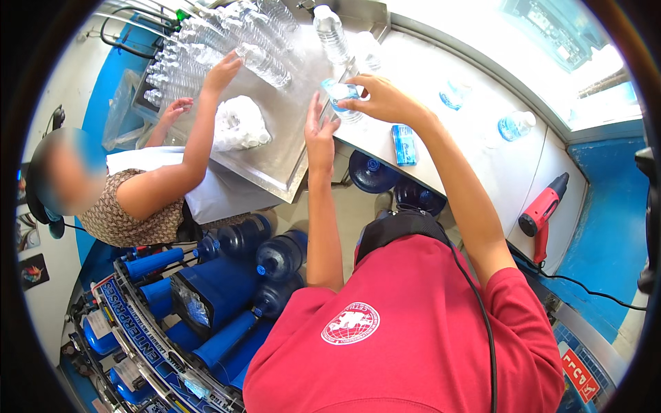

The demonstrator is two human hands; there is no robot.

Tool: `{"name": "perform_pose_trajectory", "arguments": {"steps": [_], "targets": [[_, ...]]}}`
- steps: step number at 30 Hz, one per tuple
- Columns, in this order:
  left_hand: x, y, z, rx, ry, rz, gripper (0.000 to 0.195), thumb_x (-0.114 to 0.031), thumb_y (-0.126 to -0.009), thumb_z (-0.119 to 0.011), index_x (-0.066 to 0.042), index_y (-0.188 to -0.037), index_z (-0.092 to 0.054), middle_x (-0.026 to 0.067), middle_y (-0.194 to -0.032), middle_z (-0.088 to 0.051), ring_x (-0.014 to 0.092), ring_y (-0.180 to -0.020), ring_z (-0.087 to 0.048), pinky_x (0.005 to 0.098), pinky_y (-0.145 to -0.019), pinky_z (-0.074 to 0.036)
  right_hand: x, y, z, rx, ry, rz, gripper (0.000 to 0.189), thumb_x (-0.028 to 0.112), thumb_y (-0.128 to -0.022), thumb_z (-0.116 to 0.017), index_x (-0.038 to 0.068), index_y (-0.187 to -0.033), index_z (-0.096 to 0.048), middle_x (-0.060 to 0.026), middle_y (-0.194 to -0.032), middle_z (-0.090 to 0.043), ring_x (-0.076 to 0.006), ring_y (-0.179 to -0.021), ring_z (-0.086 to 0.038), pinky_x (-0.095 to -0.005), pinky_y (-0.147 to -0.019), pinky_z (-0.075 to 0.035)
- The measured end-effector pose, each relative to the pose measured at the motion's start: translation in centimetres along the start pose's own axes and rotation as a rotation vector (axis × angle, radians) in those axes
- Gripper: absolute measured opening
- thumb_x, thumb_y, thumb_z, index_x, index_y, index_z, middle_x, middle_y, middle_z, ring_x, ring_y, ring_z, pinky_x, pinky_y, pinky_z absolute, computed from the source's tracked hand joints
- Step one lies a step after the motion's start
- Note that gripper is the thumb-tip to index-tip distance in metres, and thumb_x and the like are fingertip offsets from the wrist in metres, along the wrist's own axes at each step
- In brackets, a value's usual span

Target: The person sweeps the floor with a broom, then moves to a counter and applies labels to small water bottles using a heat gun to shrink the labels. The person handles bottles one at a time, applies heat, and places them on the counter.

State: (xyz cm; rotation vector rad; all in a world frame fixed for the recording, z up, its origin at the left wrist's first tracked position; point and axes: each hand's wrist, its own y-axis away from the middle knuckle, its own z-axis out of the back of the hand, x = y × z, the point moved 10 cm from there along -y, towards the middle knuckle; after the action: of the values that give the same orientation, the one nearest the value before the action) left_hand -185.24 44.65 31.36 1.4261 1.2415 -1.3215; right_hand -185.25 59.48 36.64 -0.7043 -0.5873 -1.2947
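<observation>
My right hand [379,98] holds a small clear plastic bottle [352,114] at its blue-and-white label [345,93], thumb and fingers around its sides. The bottle stands near the white counter's [490,180] front edge. My left hand [321,129] is raised just left of it, fingers apart and nothing in the palm; whether it touches the label is unclear. A stack of flat blue labels [404,145] lies on the counter below my right hand. Two labelled bottles, one nearer [454,94] and one farther right [515,126], are on the counter.
A co-worker [155,191] at left reaches to a clear bottle [266,66] on the steel table [281,155]. Several bottles [181,67] and a bag of white caps [241,124] are there. A red heat gun [545,206] lies at right. Large blue water jugs [374,170] stand below.
</observation>
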Motion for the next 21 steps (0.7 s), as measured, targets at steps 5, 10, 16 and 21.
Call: {"name": "perform_pose_trajectory", "arguments": {"steps": [5, 10, 16, 21], "targets": [[-0.4, -1.4, -2.6, 0.26, -0.09, -0.15, 0.074, 0.008, -0.089, -0.059, 0.004, -0.152, -0.022, 0.0181, -0.155, -0.033, 0.025, -0.143, -0.035, 0.0373, -0.117, -0.029, -1.3, 1.5, -1.1, -0.118, 0.002, 0.065, 0.057, 0.027, -0.084, -0.076, 0.001, -0.131, -0.057, -0.0191, -0.121, -0.063, -0.0311, -0.11, -0.061, -0.0408, -0.095, -0.048], [1.4, -1.9, -1.6, 0.321, -0.002, -0.119, 0.075, 0.002, -0.088, -0.067, 0.005, -0.151, -0.026, 0.0233, -0.15, -0.038, 0.028, -0.141, -0.037, 0.0383, -0.117, -0.028, -2.2, 2.9, -2.1, -0.182, -0.115, 0.055, 0.064, 0.023, -0.084, -0.075, 0.001, -0.137, -0.048, -0.0189, -0.135, -0.055, -0.035, -0.129, -0.049, -0.0412, -0.107, -0.04], [2.5, -2.9, -0.1, 0.161, -0.187, -0.183, 0.067, -0.008, -0.083, -0.077, 0.005, -0.141, -0.045, 0.0191, -0.137, -0.055, 0.027, -0.129, -0.052, 0.0381, -0.11, -0.039, -4.1, 2.8, -3.1, -0.301, -0.458, 0.014, 0.071, 0.022, -0.084, -0.077, -0.005, -0.14, -0.043, -0.0239, -0.137, -0.053, -0.0359, -0.129, -0.051, -0.0395, -0.106, -0.042], [5.2, -1.8, 0.3, 0.091, -0.309, -0.16, 0.069, -0.01, -0.08, -0.081, 0.004, -0.139, -0.047, 0.0181, -0.137, -0.056, 0.027, -0.128, -0.053, 0.0392, -0.109, -0.04, -4.7, 3.4, -4.3, -0.238, -0.277, 0.049, 0.067, 0.021, -0.085, -0.075, -0.004, -0.14, -0.046, -0.0231, -0.134, -0.057, -0.0348, -0.126, -0.054, -0.0394, -0.105, -0.042]]}}
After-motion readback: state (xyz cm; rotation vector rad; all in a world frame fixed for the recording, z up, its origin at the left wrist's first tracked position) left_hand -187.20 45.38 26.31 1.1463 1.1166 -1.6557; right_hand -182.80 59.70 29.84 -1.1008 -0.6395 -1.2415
